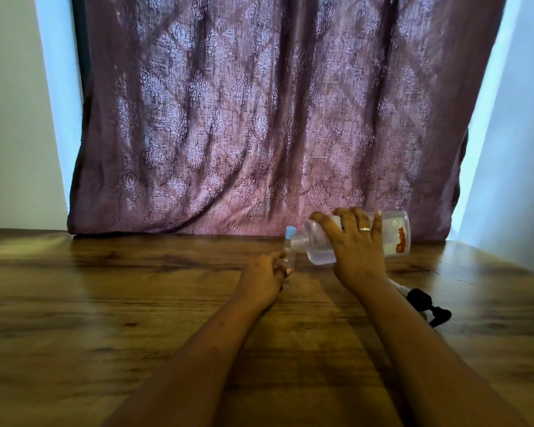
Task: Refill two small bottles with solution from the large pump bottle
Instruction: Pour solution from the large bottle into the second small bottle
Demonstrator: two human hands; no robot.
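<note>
My right hand [356, 241] is wrapped over the large bottle [395, 238], fingers curled across its top and thumb tucked toward the shoulder, a ring [365, 229] showing on one finger. The bottle is tipped almost onto its side above the far part of the table [105, 303], base out to the right, open neck aimed left and a touch downward. Clear liquid pools along its lower side near the shoulder. My left hand [264, 275] pinches the small bottle [288, 260] low on its body, holding it upright on the wood with its mouth right at the big neck. A blue cap [290, 234] shows just above that meeting point; I cannot tell whether it hangs off this little bottle or tops another one behind it. The black pump head [426, 303] lies on the table just right of my right forearm. The patterned purple curtain [259, 118] hangs behind it all.
</note>
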